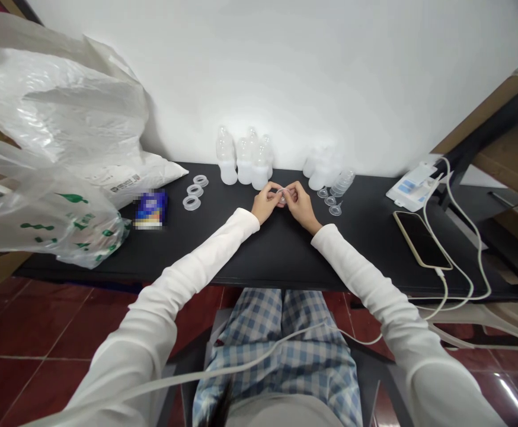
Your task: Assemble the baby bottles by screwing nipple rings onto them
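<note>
Over the middle of the black table, my left hand (265,201) and my right hand (300,204) meet, fingers closed from both sides on a translucent bottle ring (283,191). Something small and clear shows at the ring's middle between the fingertips, perhaps a teat; the fingers partly cover it. Left of my hands lie three loose bottle rings (192,203) in a slanting row. Three clear silicone teats (335,210) rest to the right, beside a stack of clear cups or caps (343,183) lying tilted. Behind my left hand stand several white baby bottles with clear domed caps (259,163).
More white bottles without domed caps (320,169) stand by the wall. A blurred blue box (151,209) and large plastic bags (63,178) occupy the left. At right lie a phone (421,240) on a white cable (476,237) and a white-and-blue package (414,185).
</note>
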A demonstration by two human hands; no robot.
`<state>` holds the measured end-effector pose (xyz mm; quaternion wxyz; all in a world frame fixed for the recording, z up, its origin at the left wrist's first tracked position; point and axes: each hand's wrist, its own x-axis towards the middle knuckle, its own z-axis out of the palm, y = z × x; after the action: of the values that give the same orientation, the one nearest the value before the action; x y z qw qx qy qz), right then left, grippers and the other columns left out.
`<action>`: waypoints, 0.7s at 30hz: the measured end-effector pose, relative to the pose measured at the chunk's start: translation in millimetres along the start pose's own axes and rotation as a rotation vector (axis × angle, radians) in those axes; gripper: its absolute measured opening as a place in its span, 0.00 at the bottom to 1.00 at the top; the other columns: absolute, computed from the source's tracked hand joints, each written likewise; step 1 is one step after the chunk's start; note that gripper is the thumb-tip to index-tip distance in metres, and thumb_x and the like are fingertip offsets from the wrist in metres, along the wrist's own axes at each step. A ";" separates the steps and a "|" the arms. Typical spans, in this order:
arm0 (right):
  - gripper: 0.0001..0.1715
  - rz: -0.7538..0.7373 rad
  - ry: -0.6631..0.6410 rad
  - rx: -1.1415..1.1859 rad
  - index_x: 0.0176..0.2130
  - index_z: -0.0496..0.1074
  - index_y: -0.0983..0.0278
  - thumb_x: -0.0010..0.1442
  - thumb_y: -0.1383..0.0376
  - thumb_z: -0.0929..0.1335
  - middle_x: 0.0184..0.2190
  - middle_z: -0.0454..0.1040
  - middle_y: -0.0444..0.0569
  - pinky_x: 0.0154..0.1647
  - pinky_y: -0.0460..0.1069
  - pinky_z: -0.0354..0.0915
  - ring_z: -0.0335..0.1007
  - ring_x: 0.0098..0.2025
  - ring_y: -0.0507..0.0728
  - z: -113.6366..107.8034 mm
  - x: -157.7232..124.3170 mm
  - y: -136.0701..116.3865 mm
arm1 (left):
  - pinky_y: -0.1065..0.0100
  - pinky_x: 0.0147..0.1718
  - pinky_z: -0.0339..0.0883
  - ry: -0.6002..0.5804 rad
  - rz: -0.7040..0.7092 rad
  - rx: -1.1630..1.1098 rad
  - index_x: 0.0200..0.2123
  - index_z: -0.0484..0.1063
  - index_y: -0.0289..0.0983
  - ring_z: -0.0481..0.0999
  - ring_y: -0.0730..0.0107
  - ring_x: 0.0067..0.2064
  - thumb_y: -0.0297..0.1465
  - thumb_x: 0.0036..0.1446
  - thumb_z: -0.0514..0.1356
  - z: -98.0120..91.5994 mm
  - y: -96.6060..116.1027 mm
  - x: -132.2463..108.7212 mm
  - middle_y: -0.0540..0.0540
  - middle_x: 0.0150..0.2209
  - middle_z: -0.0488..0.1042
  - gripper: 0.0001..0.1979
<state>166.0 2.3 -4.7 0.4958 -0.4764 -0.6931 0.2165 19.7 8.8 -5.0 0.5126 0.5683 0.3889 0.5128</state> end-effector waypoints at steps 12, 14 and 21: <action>0.15 0.031 0.085 0.073 0.35 0.63 0.59 0.64 0.51 0.67 0.26 0.69 0.41 0.32 0.48 0.63 0.64 0.27 0.51 1.4 -0.8 -1.4 | 0.67 0.38 0.77 -0.037 0.010 -0.038 0.41 0.69 0.37 0.81 0.71 0.32 0.30 0.58 0.66 3.6 -1.1 -0.4 0.52 0.28 0.78 0.10; 0.17 0.026 0.064 0.084 0.36 0.65 0.59 0.63 0.49 0.67 0.28 0.70 0.42 0.34 0.48 0.64 0.66 0.29 0.51 -2.1 0.0 0.5 | 0.68 0.39 0.76 -0.031 0.004 -0.084 0.42 0.69 0.37 0.81 0.72 0.32 0.28 0.56 0.67 4.0 -6.4 2.4 0.52 0.28 0.78 0.12; 0.18 0.038 -0.041 0.218 0.37 0.69 0.60 0.57 0.50 0.71 0.30 0.73 0.43 0.36 0.50 0.67 0.70 0.32 0.53 -4.3 2.8 10.5 | 0.72 0.36 0.73 0.036 -0.007 -0.054 0.37 0.67 0.37 0.80 0.75 0.29 0.22 0.52 0.67 1.7 -10.1 4.0 0.54 0.27 0.76 0.13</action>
<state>174.3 8.7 -9.7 0.5261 -0.4281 -0.6663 0.3099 22.9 14.1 -14.1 0.5225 0.5436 0.3859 0.5315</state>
